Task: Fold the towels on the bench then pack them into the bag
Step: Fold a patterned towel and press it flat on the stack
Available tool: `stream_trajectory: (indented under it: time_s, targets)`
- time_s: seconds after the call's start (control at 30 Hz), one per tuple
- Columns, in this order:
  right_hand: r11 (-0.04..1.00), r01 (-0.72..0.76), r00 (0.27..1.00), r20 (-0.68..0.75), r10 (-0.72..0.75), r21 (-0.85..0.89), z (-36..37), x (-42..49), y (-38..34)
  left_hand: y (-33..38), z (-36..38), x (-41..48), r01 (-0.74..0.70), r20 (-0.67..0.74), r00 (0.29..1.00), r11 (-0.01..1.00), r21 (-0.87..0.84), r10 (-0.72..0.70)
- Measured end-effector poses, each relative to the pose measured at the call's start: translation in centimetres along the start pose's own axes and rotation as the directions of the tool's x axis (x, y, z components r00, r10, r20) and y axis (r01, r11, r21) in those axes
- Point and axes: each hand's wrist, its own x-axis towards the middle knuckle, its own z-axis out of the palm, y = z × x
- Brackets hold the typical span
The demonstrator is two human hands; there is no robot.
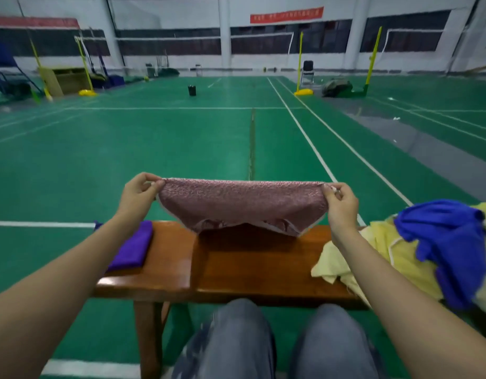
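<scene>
Towel one, the purple towel [132, 247], lies folded flat on the left end of the bench [250, 269], probably the finished pile. Left hand [138, 195] pinches one top corner of the pink towel [242, 203]. It hangs stretched above the bench's middle, lower edge sagging just over the wood, likely pulled taut to square it for folding. Right hand [341, 206] pinches the opposite corner. At the bench's right end, the yellow towel [345, 258] lies crumpled under the blue towel [449, 242], both unfolded. No bag visible.
</scene>
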Motion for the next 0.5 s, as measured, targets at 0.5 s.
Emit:
stream_trajectory:
  time_s: [0.5]
  targets:
    - [0.918, -0.242, 0.958, 0.07, 0.277, -0.315, -2.2, -5.8, 11.0, -11.1, 3.3, -6.5, 0.345, 0.072, 0.928, 0.917, 0.199, -0.365]
